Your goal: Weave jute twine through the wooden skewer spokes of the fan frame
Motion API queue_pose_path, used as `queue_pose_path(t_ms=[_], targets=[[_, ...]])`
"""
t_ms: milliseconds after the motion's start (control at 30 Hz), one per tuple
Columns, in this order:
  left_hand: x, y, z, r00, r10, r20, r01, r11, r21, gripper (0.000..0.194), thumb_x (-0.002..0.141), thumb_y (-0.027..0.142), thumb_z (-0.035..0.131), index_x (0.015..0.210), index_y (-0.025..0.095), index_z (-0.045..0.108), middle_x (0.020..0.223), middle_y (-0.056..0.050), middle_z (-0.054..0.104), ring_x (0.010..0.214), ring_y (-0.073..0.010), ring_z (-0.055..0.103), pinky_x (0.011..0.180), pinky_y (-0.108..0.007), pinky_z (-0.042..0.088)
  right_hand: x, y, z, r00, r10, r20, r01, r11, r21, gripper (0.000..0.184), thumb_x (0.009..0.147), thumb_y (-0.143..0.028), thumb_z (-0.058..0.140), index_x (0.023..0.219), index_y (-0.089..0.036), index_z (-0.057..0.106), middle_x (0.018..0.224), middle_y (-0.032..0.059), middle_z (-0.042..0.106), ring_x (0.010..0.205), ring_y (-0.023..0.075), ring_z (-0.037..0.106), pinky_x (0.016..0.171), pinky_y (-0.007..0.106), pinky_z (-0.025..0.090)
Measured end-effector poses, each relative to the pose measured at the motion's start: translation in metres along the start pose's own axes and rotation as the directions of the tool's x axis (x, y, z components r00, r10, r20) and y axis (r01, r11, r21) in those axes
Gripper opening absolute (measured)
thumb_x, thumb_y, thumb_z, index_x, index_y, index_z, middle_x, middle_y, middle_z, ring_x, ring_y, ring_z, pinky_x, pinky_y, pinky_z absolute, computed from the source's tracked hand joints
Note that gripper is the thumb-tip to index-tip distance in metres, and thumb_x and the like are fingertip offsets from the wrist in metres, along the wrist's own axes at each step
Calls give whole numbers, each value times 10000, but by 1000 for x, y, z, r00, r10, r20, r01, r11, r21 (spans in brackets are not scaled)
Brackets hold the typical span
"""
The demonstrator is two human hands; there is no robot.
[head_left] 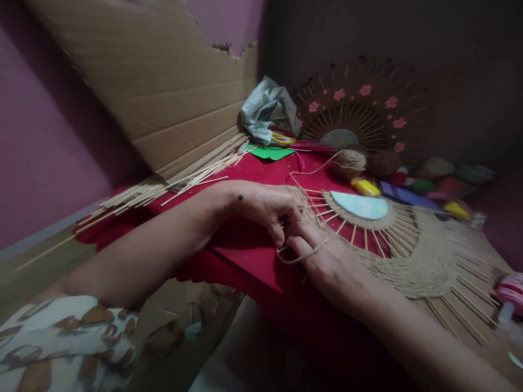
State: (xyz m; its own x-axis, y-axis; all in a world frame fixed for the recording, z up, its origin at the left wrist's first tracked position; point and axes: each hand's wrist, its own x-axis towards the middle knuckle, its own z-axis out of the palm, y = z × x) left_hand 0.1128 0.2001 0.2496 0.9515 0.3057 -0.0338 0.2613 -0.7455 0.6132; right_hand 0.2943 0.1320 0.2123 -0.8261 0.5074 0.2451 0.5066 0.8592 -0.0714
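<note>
A half-round fan of thin sticks woven with twine (433, 261) lies on the red cloth, a pale blue half-disc (359, 206) at its centre. At its left woven edge, my left hand (272, 209) is closed, fingers curled and thumb pointing down onto the twine. My right hand (321, 247) meets it there, fingers bent and closed on the twine at the same edge. A loose loop of twine (300, 260) hangs below the fingertips and crosses the right hand. The fingertips partly hide each other. Twine runs back to a ball (350, 163) behind the fan.
Loose thin sticks (134, 196) lie at the left, beside a leaning cardboard sheet (163, 98). Behind stand a crumpled pale cloth (269, 109) and a larger fan with pink flowers (339, 95). A yellow packet (365, 188) and a pink item (510, 288) lie around the fan.
</note>
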Motion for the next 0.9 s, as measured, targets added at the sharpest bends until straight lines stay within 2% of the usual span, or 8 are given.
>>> queue_pose_path(t_ms=[100,167,267,333,433,533,767,900], targets=[[0,0,0,1000,11,7,-11,1000,6,57,681,150,726,682,161,670,739,-7,604,683,-117,499,627,-207,373,-3,1,-4,1000,7,-24,-3,990,144,221,896,-134,365,869,-156,583,927,92,573,834,183,508,734,339,469],[1,2,0,1000,9,11,-9,1000,9,46,697,154,715,707,160,670,758,-5,603,681,-113,498,634,-210,372,-6,1,-11,999,30,-36,-17,954,300,197,841,-96,443,967,-166,577,1036,86,561,928,182,519,811,354,465],[1,4,0,1000,0,9,0,1000,5,49,707,158,711,708,156,662,789,-5,603,664,-103,490,625,-206,371,-10,-1,-25,998,55,35,-66,858,510,298,813,-151,575,1105,-205,570,1145,75,536,1048,182,515,895,359,449],[1,4,0,1000,6,8,-6,1000,6,66,705,164,719,699,154,655,798,-8,606,659,-98,487,606,-198,367,-11,-1,-30,998,11,62,-45,821,569,185,846,-211,583,1025,-214,628,1095,64,564,1033,166,530,894,345,450],[1,4,-1,1000,-1,15,0,1000,25,88,696,177,734,698,148,650,764,-10,599,671,-100,496,591,-190,364,-11,0,-31,997,-63,43,30,834,550,148,894,-201,515,878,-190,661,994,60,610,974,143,552,885,326,443],[1,4,-1,999,-35,31,34,999,25,99,687,174,740,706,149,646,743,-6,583,691,-109,511,601,-191,376,-11,1,-30,996,-66,68,24,869,494,163,882,-142,488,825,-174,638,928,62,631,905,141,558,851,317,450],[1,5,-2,999,-30,30,30,999,11,73,712,176,718,708,154,648,808,-18,579,734,-119,521,647,-207,389,-14,7,-32,995,62,75,-84,938,336,159,776,-90,490,662,-173,562,784,46,580,812,170,503,775,348,435],[1,4,-2,1000,-26,11,26,999,22,71,720,160,705,761,165,647,802,-13,575,714,-113,508,627,-195,378,-17,20,-43,977,148,151,-196,906,376,210,788,-146,476,582,-178,498,718,28,536,715,150,496,693,325,434]])
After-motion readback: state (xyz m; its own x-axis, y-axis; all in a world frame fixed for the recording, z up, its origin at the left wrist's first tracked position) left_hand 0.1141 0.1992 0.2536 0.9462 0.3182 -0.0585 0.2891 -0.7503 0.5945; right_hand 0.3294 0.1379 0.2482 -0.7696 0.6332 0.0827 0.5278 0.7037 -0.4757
